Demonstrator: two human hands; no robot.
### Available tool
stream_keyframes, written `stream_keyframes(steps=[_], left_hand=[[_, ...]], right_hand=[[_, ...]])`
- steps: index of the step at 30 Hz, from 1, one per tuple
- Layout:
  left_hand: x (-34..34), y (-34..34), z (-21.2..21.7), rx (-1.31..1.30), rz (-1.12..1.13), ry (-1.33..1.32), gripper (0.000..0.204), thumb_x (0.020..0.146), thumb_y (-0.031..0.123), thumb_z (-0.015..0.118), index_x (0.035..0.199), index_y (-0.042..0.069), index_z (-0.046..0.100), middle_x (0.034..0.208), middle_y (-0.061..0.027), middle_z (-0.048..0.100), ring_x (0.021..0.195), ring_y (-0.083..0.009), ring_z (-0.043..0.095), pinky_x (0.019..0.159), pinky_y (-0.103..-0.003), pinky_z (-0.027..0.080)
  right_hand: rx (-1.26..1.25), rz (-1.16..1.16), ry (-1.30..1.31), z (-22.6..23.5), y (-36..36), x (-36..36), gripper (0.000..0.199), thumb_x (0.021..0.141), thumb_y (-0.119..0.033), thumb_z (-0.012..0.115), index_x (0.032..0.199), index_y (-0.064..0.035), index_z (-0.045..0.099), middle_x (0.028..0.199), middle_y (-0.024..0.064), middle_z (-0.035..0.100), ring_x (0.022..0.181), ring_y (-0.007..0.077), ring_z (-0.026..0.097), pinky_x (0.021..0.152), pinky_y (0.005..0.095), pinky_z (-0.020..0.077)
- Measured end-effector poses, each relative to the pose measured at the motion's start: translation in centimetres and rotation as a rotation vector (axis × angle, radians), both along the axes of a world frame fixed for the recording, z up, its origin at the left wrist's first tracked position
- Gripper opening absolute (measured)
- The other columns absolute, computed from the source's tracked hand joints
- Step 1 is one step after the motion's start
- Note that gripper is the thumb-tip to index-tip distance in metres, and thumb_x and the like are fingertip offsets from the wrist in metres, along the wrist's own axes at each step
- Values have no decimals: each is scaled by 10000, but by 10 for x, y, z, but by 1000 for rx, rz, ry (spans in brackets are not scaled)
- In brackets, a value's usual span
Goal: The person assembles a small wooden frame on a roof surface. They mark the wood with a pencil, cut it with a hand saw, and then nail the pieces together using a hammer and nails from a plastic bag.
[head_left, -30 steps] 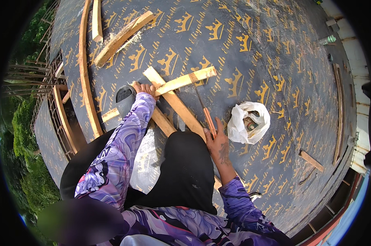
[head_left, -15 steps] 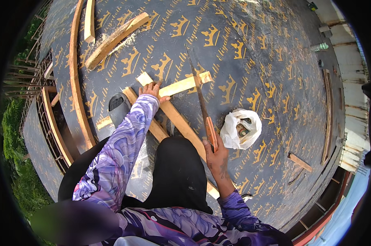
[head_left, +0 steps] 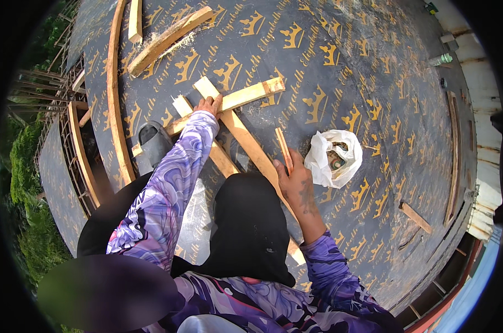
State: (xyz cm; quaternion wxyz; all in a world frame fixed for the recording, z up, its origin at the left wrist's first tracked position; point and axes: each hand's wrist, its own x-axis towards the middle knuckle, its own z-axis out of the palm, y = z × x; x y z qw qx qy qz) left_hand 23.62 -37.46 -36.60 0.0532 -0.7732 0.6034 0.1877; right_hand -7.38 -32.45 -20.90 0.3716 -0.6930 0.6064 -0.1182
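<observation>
A short wooden batten [head_left: 255, 94] lies crosswise on two longer wooden beams. My left hand [head_left: 209, 106] is closed over it where it crosses the longer beam [head_left: 245, 140]. Just left of that, the second beam [head_left: 224, 160] runs under my left forearm. My right hand [head_left: 297, 180] grips a handsaw by its orange handle [head_left: 285, 150], right of the beams and apart from the batten. The saw's blade cannot be made out now. My left foot wears a grey slipper [head_left: 154, 143] beside the beams.
A white plastic bag [head_left: 335, 159] with small items inside stands right of my right hand. More timber [head_left: 171, 40] lies at the far left, with a long beam [head_left: 114, 91] nearby. A small wooden piece [head_left: 415, 217] rests at right on the dark printed panel floor [head_left: 318, 244].
The saw, whose blade lay across the batten's right end, has come away from it. The batten is turned slightly, and my left hand's fingers now curl over it. The view has shifted a little.
</observation>
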Motion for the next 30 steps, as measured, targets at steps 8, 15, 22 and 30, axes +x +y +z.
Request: stream_keyframes(steps=[8,15,22,30], left_hand=[[38,37,-1,298,80,2,765,906,296,691,1542,289,266,1452,-54,456,1360,-318,403,1094,-588,388],[21,37,11,246,39,-39,679,962,293,631,1547,271,288,1443,-76,459,1318,-318,440,1087,-507,416],[25,45,12,192,110,-23,656,959,233,636,1534,238,321,1450,-112,466,1302,-339,449,1115,-482,401],[39,69,-3,25,139,-43,699,878,187,715,1496,258,397,1297,-99,560,1189,-343,511,1016,-473,444]], right_hand=[[-17,152,67,-35,22,13,513,942,-370,644,1360,-100,518,928,252,705,845,451,688,734,504,534],[-42,91,25,-53,24,6,497,954,-369,640,1354,-94,533,958,253,705,863,455,689,717,472,552],[101,54,89,-28,17,26,514,942,-425,643,1342,-112,562,1009,257,697,937,452,680,771,473,541],[112,96,-39,-36,11,27,489,957,-360,642,1344,-98,498,857,250,696,791,437,693,687,480,542]])
